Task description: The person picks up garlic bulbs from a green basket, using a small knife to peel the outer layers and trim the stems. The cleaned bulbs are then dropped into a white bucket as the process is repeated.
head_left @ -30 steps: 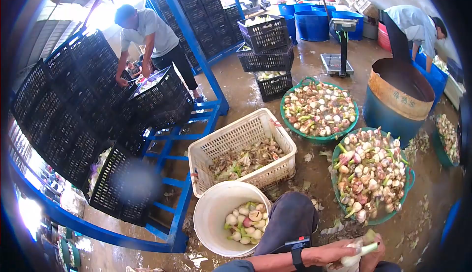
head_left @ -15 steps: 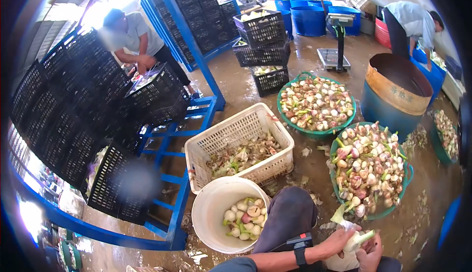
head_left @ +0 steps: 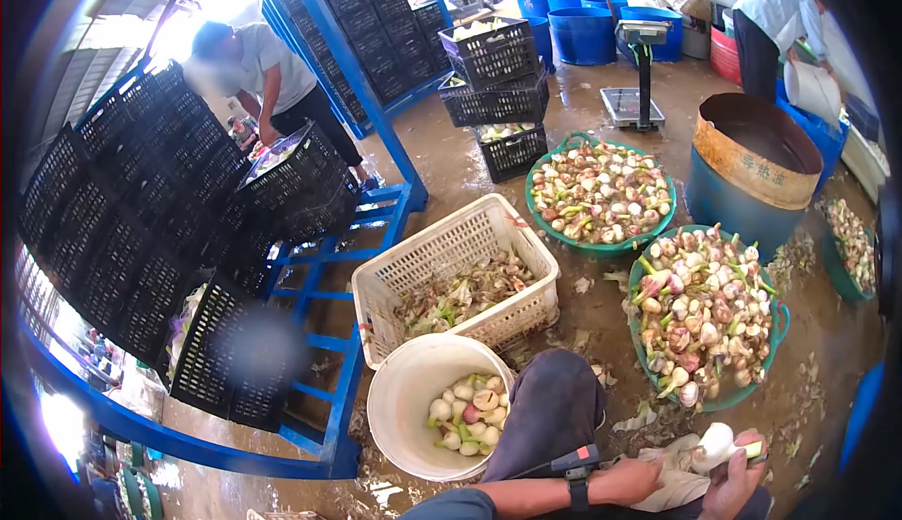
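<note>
head view: the person's right hand (head_left: 738,487) grasps a white garlic bulb (head_left: 714,443) at the bottom edge, fingers wrapped under it, its cut green stem pointing away to the right. the left hand (head_left: 641,479), with a black wristwatch (head_left: 576,494) on its wrist, lies curled against a wad of pale husks (head_left: 675,490) just beside the bulb; whether it grips them cannot be told. both hands sit well to the right of the white bucket (head_left: 385,417), with the person's dark-trousered knee (head_left: 550,407) between.

the bucket holds peeled bulbs (head_left: 470,412) with short green stubs. just behind it stands a white plastic basket (head_left: 442,257) lined with skins and green trimmings. to the bucket's right, past the knee, a green tub (head_left: 778,332) is heaped with unpeeled, purple-tinged garlic; a second green tub (head_left: 601,248), equally full, sits further back. beyond that, a blue drum (head_left: 733,210) with a rusty-brown rim stands on the wet floor.

left of the bucket runs a blue steel rack (head_left: 329,379) loaded with black crates (head_left: 113,229). far behind the bucket, more black crates are stacked (head_left: 498,88) near a platform scale (head_left: 631,102). a person in a grey shirt (head_left: 272,69) bends over a crate on the rack, and another person (head_left: 775,22) at the far right holds a pale pail (head_left: 813,88).
</note>
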A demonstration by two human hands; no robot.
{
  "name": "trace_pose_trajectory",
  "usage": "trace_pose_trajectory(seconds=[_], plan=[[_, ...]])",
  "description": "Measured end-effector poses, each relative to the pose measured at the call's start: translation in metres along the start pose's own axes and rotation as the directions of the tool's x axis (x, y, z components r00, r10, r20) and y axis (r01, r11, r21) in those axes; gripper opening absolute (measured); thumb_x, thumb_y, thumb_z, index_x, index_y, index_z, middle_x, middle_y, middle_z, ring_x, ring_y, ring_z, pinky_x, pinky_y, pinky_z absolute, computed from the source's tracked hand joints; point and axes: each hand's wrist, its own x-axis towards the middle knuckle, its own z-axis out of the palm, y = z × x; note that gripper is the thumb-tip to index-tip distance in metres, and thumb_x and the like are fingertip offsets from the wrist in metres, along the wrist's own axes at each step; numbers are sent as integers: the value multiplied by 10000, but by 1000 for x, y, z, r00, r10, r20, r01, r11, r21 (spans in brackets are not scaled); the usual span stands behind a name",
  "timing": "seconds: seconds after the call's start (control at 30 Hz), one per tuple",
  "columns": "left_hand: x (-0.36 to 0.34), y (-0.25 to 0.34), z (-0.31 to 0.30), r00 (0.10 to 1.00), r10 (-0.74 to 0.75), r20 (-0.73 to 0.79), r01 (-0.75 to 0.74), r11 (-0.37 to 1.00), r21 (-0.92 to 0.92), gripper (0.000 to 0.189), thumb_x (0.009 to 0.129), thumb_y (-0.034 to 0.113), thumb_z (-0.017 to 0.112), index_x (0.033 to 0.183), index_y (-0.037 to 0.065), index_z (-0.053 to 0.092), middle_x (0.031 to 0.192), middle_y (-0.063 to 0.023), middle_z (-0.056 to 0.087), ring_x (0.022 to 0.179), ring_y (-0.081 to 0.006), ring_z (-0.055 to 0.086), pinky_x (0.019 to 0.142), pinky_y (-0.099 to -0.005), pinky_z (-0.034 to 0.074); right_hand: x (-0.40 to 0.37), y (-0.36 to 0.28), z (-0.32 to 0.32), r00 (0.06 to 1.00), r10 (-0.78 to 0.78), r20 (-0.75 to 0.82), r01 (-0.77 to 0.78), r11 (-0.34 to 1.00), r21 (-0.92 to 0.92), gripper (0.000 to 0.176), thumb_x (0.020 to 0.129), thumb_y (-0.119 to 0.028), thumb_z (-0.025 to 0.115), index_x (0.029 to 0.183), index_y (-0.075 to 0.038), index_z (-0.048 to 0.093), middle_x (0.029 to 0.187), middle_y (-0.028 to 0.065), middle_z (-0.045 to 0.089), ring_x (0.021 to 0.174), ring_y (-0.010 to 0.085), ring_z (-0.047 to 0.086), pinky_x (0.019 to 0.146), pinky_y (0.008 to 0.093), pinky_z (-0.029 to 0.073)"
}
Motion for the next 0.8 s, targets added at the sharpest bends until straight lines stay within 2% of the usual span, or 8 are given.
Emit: trace_pose_trajectory(seconds=[0.1,0.17,0.3,0.33,0.47,0.63,0.73,0.8], plan=[[-6,-4,-4,938,119,325,-233,912,338,370,865,334,561,945,-27,586,650,-160,624,701,-336,645,577,-413,492,6,-4,0,975,172,-139,-177,984,-30,97,890,-132,587,945,-52,578,667,-19,504,500,53,404,448,200,309],[-34,25,-54,980,188,72,-201,890,410,380,828,357,607,934,-8,602,657,-150,620,715,-341,639,593,-409,490,9,7,-8,970,176,-165,-184,982,-33,93,897,-151,585,938,-69,572,622,-33,485,456,36,377,407,189,281],[-23,20,-66,980,127,-155,-102,982,157,384,799,352,652,963,10,592,692,-140,617,710,-341,633,609,-416,486,9,32,-24,969,171,-179,-185,980,-65,99,904,-180,596,914,-114,523,602,-56,448,404,1,330,345,167,224],[-18,25,-75,986,17,-166,-8,998,57,407,832,319,626,1078,3,557,886,-175,625,813,-348,624,677,-422,491,8,33,-23,969,169,-181,-188,978,-94,100,912,-186,591,895,-121,517,587,-62,436,393,-3,311,339,169,214],[-16,37,-108,834,109,-540,-283,926,-250,479,854,220,627,1263,32,464,1178,-153,549,975,-345,589,826,-400,486,8,38,-22,973,209,-101,-219,970,-102,112,902,-189,604,890,-117,518,580,-65,434,387,4,319,341,172,212],[-12,31,-97,819,198,-538,-430,833,-348,265,859,131,620,1099,23,584,1148,-146,574,953,-309,610,800,-365,503,5,40,-14,964,255,-81,-261,962,-77,134,891,-195,620,886,-113,515,573,-66,429,386,7,327,338,173,214],[-10,28,-92,803,175,-570,-467,779,-418,176,848,71,621,1012,8,611,1102,-147,589,921,-288,620,770,-351,512,4,24,-9,955,294,-34,-293,927,-233,135,910,-147,546,981,-36,575,642,-19,519,485,54,416,433,206,323],[-11,27,-92,793,164,-586,-480,761,-437,153,836,49,631,982,8,614,1072,-149,594,901,-280,621,752,-343,514,3,32,-11,961,274,-39,-277,951,-139,97,897,-164,590,917,-87,535,593,-51,459,420,23,360,369,183,258]])
